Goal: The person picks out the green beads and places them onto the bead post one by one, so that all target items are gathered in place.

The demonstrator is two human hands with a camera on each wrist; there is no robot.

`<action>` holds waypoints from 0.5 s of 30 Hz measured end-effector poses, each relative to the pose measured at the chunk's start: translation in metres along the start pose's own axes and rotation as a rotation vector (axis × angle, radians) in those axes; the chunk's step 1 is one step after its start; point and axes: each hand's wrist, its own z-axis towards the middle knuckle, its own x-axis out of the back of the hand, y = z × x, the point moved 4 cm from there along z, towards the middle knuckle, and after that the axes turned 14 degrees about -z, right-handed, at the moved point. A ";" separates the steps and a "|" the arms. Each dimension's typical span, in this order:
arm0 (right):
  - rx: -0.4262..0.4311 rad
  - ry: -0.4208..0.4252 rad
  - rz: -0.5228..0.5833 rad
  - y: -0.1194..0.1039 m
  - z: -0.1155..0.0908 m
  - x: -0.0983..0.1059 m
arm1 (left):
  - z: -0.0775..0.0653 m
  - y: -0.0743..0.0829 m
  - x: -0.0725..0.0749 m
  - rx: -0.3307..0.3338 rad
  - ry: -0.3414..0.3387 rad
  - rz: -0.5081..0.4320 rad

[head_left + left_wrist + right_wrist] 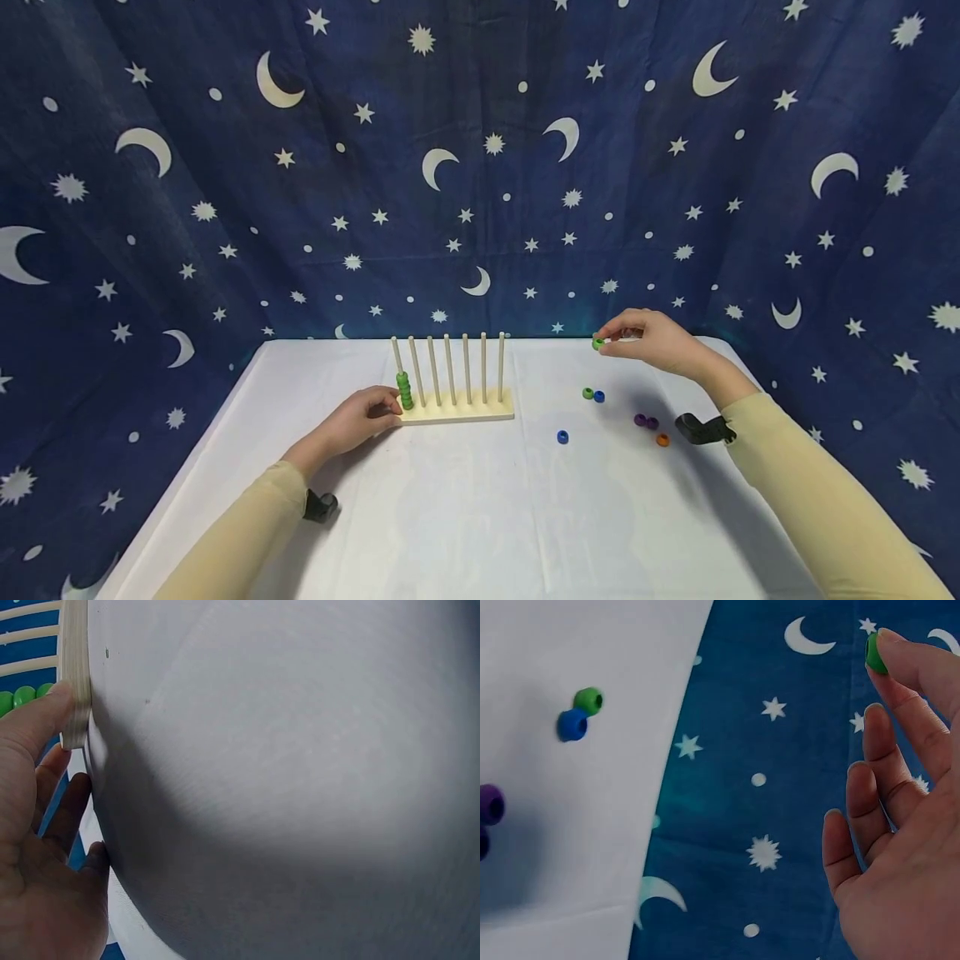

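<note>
A pale wooden peg rack (pixel 457 411) with a row of upright pegs stands left of centre on the table. Several green beads (pixel 405 390) are stacked on its leftmost peg. My left hand (pixel 362 419) grips the left end of the rack's base, thumb on the edge of the wooden base (pixel 75 682) in the left wrist view. Raised over the table's far right part, my right hand (pixel 656 342) pinches a green bead (pixel 875 654) between thumb and index finger. Its other fingers are spread loosely below the bead in the right wrist view.
On the white cloth (pixel 465 508) lie loose beads: a green bead (pixel 588 393) against a blue bead (pixel 599 397), another blue bead (pixel 562 437) nearer, two purple beads (pixel 646 422) and an orange bead (pixel 662 440). A dark star-and-moon curtain (pixel 495 208) hangs behind the table.
</note>
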 end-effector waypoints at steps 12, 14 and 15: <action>0.069 -0.026 0.045 -0.033 0.018 0.006 | 0.001 -0.003 0.001 -0.012 -0.007 0.018; 0.077 -0.030 0.051 -0.040 0.022 0.006 | 0.001 -0.003 0.001 -0.014 -0.013 0.013; 0.082 -0.031 0.049 -0.043 0.024 0.006 | 0.002 -0.003 0.001 -0.014 -0.014 0.008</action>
